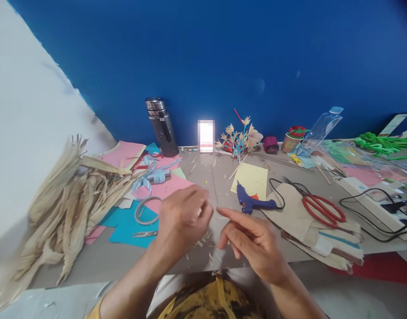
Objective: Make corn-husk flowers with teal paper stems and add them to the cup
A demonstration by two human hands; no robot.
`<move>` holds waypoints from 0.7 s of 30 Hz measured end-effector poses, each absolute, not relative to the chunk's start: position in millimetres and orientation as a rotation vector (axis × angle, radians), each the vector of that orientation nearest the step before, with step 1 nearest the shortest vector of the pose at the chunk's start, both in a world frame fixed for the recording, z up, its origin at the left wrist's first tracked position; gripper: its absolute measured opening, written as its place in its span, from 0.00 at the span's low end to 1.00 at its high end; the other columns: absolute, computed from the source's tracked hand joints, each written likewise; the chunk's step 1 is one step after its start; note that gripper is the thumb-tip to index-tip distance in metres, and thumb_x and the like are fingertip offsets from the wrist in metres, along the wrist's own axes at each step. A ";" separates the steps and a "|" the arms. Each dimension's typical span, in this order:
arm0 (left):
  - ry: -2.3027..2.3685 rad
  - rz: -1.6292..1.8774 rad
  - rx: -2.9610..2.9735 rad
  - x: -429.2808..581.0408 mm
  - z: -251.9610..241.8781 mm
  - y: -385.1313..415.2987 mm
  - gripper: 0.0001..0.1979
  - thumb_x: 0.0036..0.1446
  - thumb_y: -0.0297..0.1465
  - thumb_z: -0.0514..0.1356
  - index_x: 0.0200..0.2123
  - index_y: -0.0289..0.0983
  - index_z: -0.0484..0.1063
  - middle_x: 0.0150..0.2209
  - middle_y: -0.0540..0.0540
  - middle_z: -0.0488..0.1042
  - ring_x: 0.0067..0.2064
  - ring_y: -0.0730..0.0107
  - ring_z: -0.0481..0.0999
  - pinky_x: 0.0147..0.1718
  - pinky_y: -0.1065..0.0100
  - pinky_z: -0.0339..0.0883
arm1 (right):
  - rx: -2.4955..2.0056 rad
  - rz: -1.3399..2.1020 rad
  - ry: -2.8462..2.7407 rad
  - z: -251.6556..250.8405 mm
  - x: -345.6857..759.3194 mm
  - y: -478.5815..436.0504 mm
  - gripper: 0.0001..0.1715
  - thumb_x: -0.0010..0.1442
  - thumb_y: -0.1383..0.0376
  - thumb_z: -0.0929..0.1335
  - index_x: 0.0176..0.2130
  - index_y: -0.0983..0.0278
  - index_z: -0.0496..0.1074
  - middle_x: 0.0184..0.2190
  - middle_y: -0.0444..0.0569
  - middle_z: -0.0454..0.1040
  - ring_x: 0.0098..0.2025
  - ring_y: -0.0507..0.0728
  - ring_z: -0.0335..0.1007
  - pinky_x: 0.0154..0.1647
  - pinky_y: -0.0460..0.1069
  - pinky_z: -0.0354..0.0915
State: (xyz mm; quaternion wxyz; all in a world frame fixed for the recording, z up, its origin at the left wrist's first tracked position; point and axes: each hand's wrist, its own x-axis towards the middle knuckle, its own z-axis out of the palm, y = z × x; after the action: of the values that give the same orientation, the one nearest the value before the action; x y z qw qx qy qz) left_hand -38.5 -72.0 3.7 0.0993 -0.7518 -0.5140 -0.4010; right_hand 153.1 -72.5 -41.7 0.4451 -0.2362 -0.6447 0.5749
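Observation:
Slightly blurred, my left hand (185,215) is above the middle of the table with its fingers curled in. Whatever it may pinch is hidden or too small to name. Beside it, my right hand (252,241) points its index finger toward the left hand, the other fingers loosely bent, and I see nothing in it. A blue glue gun (253,201) lies beyond the right hand, partly on a yellow sheet (256,173). Close to my left wrist are a roll of tape (137,212) and small scissors (145,234) on blue paper (120,230).
Dried corn husks (57,212) are heaped at left. A dark thermos (163,133), a husk-flower bunch (238,141) and a plastic bottle (323,128) stand along the wall. Red-handled scissors (323,210) lie on a cloth glove (290,204), near a corded power strip (369,199).

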 end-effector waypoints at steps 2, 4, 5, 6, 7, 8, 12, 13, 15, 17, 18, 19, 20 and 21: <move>-1.754 -1.400 -2.180 -41.5 1.1 -72.9 0.08 0.55 0.21 0.55 0.28 0.37 0.71 0.26 0.51 0.74 0.27 0.72 0.70 0.28 0.69 0.61 | -0.512 1.492 -1.495 -44.9 155.3 -72.4 0.21 0.68 0.65 0.67 0.60 0.55 0.72 0.28 0.46 0.80 0.19 0.45 0.59 0.21 0.41 0.60; -1.968 -1.627 -2.300 -43.6 -0.1 -76.8 0.10 0.57 0.22 0.53 0.26 0.38 0.69 0.24 0.51 0.73 0.26 0.72 0.69 0.27 0.69 0.60 | -0.455 1.523 -1.433 -47.0 158.0 -70.9 0.21 0.68 0.65 0.67 0.59 0.54 0.73 0.27 0.46 0.80 0.19 0.45 0.58 0.20 0.40 0.59; -2.045 -1.750 -2.395 -43.9 -0.4 -79.5 0.12 0.58 0.23 0.51 0.24 0.38 0.67 0.23 0.52 0.72 0.25 0.72 0.68 0.27 0.69 0.60 | -0.433 1.534 -1.415 -47.8 159.2 -69.9 0.21 0.68 0.66 0.67 0.58 0.53 0.73 0.27 0.46 0.80 0.18 0.45 0.57 0.19 0.40 0.58; -2.086 -1.882 -2.482 -43.6 -0.8 -82.3 0.14 0.59 0.24 0.50 0.23 0.39 0.65 0.21 0.52 0.71 0.24 0.72 0.68 0.27 0.69 0.60 | -0.414 1.534 -1.402 -48.6 160.0 -69.0 0.20 0.68 0.66 0.67 0.58 0.53 0.74 0.27 0.46 0.80 0.18 0.45 0.57 0.19 0.40 0.58; -2.095 -2.009 -2.545 -42.7 -1.1 -85.0 0.15 0.61 0.24 0.49 0.21 0.39 0.63 0.20 0.52 0.69 0.24 0.72 0.67 0.27 0.69 0.61 | -0.405 1.523 -1.395 -49.4 160.3 -68.3 0.20 0.68 0.66 0.67 0.58 0.53 0.74 0.27 0.46 0.80 0.18 0.45 0.57 0.19 0.40 0.58; -2.086 -2.111 -2.578 -41.2 -1.4 -87.5 0.17 0.62 0.25 0.48 0.20 0.39 0.62 0.19 0.52 0.68 0.24 0.72 0.67 0.27 0.68 0.61 | -0.403 1.500 -1.397 -49.9 160.3 -67.8 0.20 0.68 0.67 0.67 0.58 0.53 0.74 0.27 0.46 0.80 0.18 0.45 0.57 0.19 0.40 0.58; -2.033 -2.262 -2.532 -30.6 -1.4 -93.8 0.16 0.65 0.30 0.54 0.24 0.37 0.69 0.21 0.51 0.71 0.23 0.74 0.69 0.26 0.70 0.64 | -0.454 1.299 -1.505 -48.4 157.3 -69.1 0.21 0.68 0.69 0.66 0.57 0.52 0.74 0.27 0.46 0.81 0.19 0.46 0.59 0.20 0.41 0.60; -2.005 -2.316 -2.480 -27.5 -1.3 -94.6 0.13 0.65 0.30 0.56 0.26 0.37 0.71 0.23 0.51 0.73 0.24 0.75 0.71 0.27 0.71 0.65 | -0.470 1.242 -1.542 -47.2 156.3 -70.0 0.22 0.68 0.70 0.66 0.57 0.52 0.74 0.28 0.45 0.81 0.19 0.46 0.60 0.20 0.41 0.61; -1.919 -2.466 -2.351 -22.2 -1.8 -95.5 0.05 0.61 0.28 0.62 0.31 0.36 0.75 0.28 0.50 0.76 0.26 0.74 0.74 0.28 0.71 0.69 | -0.493 1.141 -1.605 -44.8 154.6 -71.6 0.23 0.68 0.72 0.66 0.57 0.52 0.74 0.27 0.44 0.80 0.19 0.46 0.61 0.21 0.41 0.62; -1.783 -2.573 -2.300 -18.4 -3.0 -95.8 0.02 0.56 0.25 0.66 0.34 0.37 0.77 0.31 0.48 0.78 0.29 0.72 0.77 0.30 0.71 0.72 | -0.490 1.067 -1.648 -43.3 153.3 -72.8 0.24 0.67 0.73 0.65 0.58 0.52 0.73 0.28 0.44 0.80 0.19 0.46 0.62 0.22 0.42 0.64; -1.709 -2.597 -2.311 -17.2 -3.8 -95.8 0.04 0.55 0.23 0.67 0.34 0.37 0.77 0.32 0.47 0.78 0.31 0.71 0.78 0.31 0.70 0.73 | -0.482 1.040 -1.664 -43.2 152.8 -73.3 0.25 0.67 0.73 0.66 0.58 0.52 0.73 0.28 0.44 0.80 0.20 0.47 0.63 0.23 0.42 0.64; -1.640 -2.603 -2.328 -16.2 -4.5 -95.7 0.06 0.54 0.22 0.67 0.34 0.37 0.77 0.33 0.47 0.78 0.33 0.70 0.78 0.32 0.69 0.73 | -0.473 1.019 -1.674 -43.4 152.4 -73.6 0.26 0.67 0.73 0.66 0.59 0.52 0.73 0.29 0.44 0.80 0.20 0.47 0.63 0.23 0.42 0.65; -1.579 -2.592 -2.347 -15.5 -5.2 -95.5 0.07 0.54 0.21 0.67 0.34 0.37 0.78 0.34 0.46 0.78 0.33 0.69 0.78 0.33 0.69 0.73 | -0.465 1.006 -1.681 -43.9 152.1 -73.8 0.26 0.66 0.73 0.66 0.59 0.52 0.72 0.29 0.44 0.80 0.20 0.47 0.64 0.23 0.42 0.65; -1.533 -2.566 -2.352 -14.8 -5.8 -95.2 0.07 0.53 0.20 0.67 0.34 0.37 0.78 0.34 0.46 0.79 0.34 0.69 0.78 0.33 0.69 0.73 | -0.460 0.997 -1.685 -44.5 151.9 -73.8 0.27 0.66 0.74 0.66 0.59 0.51 0.72 0.30 0.44 0.80 0.21 0.47 0.64 0.23 0.42 0.66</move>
State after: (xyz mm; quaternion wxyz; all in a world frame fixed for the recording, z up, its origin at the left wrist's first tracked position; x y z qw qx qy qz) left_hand -14.8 -95.2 -5.8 -0.3249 -0.5849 -0.3813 -0.6379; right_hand 151.9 -73.8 -44.5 0.5357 -0.1932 -0.7075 0.4186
